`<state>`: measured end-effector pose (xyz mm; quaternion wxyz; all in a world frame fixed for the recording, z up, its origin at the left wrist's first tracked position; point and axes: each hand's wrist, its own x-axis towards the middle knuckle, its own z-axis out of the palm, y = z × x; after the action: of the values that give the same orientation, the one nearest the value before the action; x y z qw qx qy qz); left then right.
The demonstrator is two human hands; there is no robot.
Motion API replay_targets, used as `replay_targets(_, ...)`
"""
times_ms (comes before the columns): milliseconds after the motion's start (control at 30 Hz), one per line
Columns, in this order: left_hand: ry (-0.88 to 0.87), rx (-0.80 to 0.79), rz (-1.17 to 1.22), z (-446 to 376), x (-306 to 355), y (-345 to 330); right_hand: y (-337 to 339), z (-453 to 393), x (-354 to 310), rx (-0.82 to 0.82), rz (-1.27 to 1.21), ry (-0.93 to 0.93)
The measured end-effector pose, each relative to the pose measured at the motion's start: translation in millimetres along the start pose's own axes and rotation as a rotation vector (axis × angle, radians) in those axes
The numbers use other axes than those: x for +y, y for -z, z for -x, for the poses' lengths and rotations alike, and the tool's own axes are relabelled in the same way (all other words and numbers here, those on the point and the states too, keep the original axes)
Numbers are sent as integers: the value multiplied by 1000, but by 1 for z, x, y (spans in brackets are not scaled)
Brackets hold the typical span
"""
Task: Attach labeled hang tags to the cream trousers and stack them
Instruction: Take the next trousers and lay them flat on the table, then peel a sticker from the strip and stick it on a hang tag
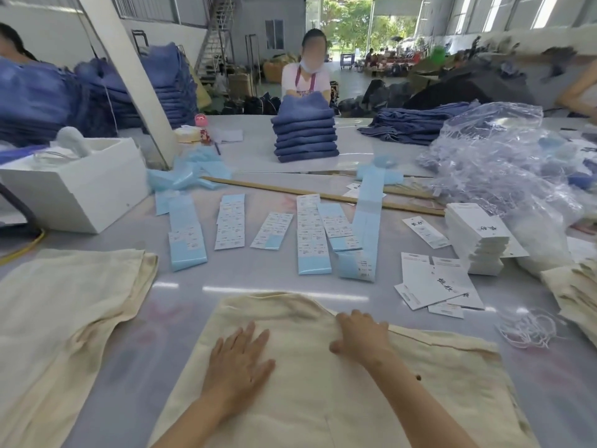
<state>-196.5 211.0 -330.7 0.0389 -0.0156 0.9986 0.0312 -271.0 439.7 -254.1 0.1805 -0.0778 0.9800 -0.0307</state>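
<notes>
Folded cream trousers [300, 392] lie on the table right in front of me. My left hand [239, 360] rests flat on them with straight, spread fingers. My right hand [361, 334] lies on the trousers' upper edge, fingers bent over the fabric there. A stack of cream trousers [64, 318] sits at the left and another pile [578, 295] at the right edge. Loose white hang tags [436, 282] lie to the right, beside a tall stack of hang tags [478, 237]. Strips of blue label sheets [310, 234] are spread beyond the trousers.
White strings [529, 328] lie at the right. A white box [77, 185] stands at the left, a wooden stick [307, 192] crosses the table, and clear plastic bags [504, 163] pile at the right. Blue jeans stacks [305, 130] and a person stand at the far side.
</notes>
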Motion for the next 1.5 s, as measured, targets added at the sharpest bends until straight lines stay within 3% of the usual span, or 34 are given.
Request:
replay_targets(167,-101,125,103,-25,-4,26,3,-25,-10,-64,50,-11)
replay_targets(267,21,148,422,-75,-6,41,15,-46,-11,-130,59,27)
replay_targets(367,96,97,558,-136,8,61,39,-76,-14,-176,27,88)
replay_targets(433,152,22,589,-178,24,66,55,-103,-22,-132,-77,98)
replay_targets(600,334,-73,542,-246,65,61,77,-178,-43,172,-219,89)
replay_targets(767,520,-144,454,-269,82,50,69,-231,-41,116,-214,96)
replay_targets(867,503,-106,522,-269,80,46,68,-247,-34,73,-209,140)
replay_targets(1033,467,-27,1182,-265,74,46,70,-250,-23,88,-417,205)
replay_targets(1167,563,5,1454,-260,69,49,66,-242,-21,128,-577,271)
replay_targets(1300,553,-26,1558,-255,70,53,61,-240,-22,192,-698,305)
replay_targets(1500,378,64,1422,-252,67,58,60,-243,-25,243,-845,310)
